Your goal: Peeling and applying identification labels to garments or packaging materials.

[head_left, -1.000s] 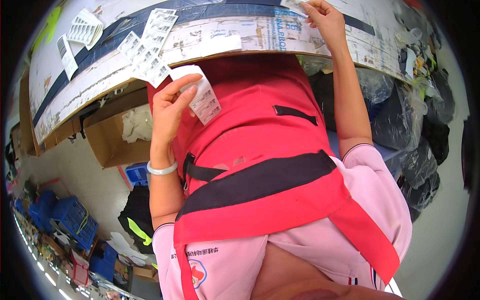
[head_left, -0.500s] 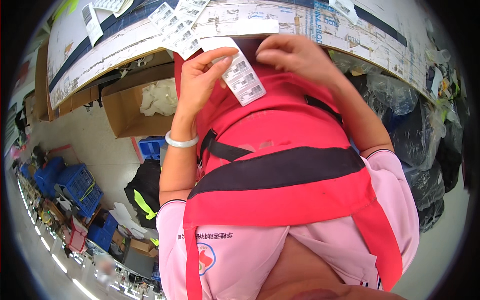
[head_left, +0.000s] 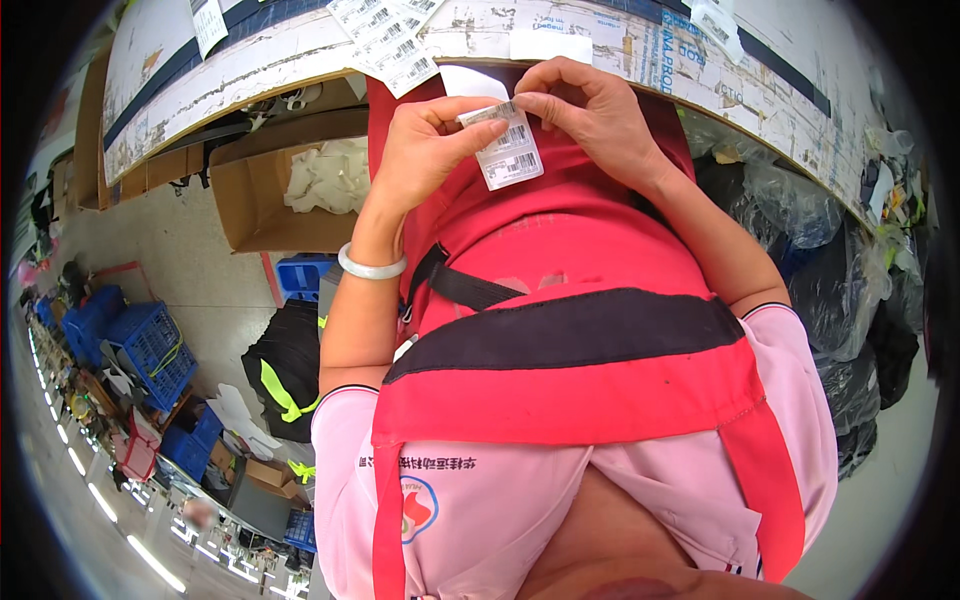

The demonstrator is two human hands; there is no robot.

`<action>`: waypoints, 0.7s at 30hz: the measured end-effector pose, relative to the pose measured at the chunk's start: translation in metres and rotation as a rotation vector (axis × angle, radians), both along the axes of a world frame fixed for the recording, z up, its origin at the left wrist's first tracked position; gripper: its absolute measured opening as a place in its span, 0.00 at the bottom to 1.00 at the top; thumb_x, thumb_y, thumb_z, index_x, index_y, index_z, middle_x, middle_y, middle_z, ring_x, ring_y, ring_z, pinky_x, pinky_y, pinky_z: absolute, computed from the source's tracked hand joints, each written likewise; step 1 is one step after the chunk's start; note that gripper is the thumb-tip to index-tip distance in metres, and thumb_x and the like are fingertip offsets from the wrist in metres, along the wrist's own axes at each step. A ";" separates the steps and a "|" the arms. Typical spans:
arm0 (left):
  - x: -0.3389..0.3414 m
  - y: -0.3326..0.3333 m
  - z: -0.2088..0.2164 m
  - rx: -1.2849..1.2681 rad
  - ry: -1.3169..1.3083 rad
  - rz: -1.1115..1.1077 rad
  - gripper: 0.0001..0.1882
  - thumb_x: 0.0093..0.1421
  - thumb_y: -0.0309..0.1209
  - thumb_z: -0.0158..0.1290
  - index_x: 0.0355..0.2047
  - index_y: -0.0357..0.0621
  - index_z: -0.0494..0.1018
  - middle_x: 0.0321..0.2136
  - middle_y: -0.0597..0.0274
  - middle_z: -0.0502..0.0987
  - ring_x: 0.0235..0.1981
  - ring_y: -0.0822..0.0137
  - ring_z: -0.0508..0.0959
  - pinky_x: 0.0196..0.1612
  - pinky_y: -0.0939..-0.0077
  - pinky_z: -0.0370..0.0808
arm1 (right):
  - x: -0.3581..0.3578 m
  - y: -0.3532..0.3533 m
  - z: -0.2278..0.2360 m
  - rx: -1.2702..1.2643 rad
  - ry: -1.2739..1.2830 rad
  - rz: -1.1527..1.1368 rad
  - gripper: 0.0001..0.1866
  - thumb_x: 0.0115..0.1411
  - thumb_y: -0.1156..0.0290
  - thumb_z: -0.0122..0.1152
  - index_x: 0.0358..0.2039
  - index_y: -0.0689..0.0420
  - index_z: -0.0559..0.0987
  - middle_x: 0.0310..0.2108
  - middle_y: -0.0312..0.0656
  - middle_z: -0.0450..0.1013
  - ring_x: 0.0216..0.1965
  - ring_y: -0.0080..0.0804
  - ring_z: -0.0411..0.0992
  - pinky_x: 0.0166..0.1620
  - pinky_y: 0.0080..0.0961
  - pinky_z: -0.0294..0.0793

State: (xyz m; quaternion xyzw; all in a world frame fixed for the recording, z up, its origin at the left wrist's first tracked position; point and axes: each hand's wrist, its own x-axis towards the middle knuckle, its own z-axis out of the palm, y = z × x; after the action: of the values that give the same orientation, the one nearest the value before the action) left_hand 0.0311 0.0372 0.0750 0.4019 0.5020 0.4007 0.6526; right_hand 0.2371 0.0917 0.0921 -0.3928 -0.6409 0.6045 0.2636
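My left hand pinches a strip of white barcode labels between thumb and fingers, above my red apron and close to the table's front edge. A bare white stretch of backing shows beyond the fingers. At the strip's right edge, my right hand is closed, thumb and forefinger pressed together at a label's corner. Whether that corner has lifted from the backing is too small to tell. More label sheets lie fanned on the table just beyond my left hand.
The worn white table carries a blank white strip, plus papers at both sides. Below its left part sits an open cardboard box holding white scraps. Clear plastic bags crowd the right. Blue crates stand on the floor at left.
My right hand has come in to the strip's edge and closed there. My left hand has shifted right and holds the strip lower, so fewer labels hang below its fingers.
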 end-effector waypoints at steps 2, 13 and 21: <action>0.002 0.000 -0.002 0.003 -0.014 -0.035 0.14 0.57 0.26 0.60 0.43 0.31 0.77 0.34 0.60 0.81 0.32 0.76 0.77 0.36 0.82 0.75 | 0.001 0.001 -0.001 0.009 -0.017 0.012 0.06 0.61 0.72 0.60 0.36 0.62 0.79 0.30 0.34 0.74 0.31 0.17 0.70 0.37 0.16 0.71; 0.003 0.005 -0.008 0.055 -0.024 0.019 0.26 0.68 0.46 0.46 0.37 0.31 0.79 0.31 0.58 0.81 0.30 0.74 0.77 0.35 0.81 0.74 | 0.018 0.045 0.006 0.015 -0.173 -0.158 0.09 0.63 0.68 0.58 0.36 0.61 0.79 0.26 0.33 0.74 0.27 0.16 0.72 0.29 0.12 0.71; 0.002 0.005 -0.015 0.107 0.020 0.038 0.21 0.66 0.42 0.51 0.36 0.33 0.80 0.30 0.61 0.81 0.30 0.77 0.76 0.34 0.83 0.72 | 0.025 0.064 0.006 -0.204 -0.177 -0.221 0.07 0.61 0.72 0.60 0.32 0.64 0.77 0.23 0.37 0.74 0.21 0.20 0.72 0.23 0.14 0.73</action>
State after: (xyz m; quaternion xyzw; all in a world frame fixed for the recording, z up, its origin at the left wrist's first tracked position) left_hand 0.0330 0.0418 0.0599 0.4306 0.4938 0.4352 0.6175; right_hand 0.2618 0.1556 0.0980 -0.5374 -0.5497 0.5969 0.2298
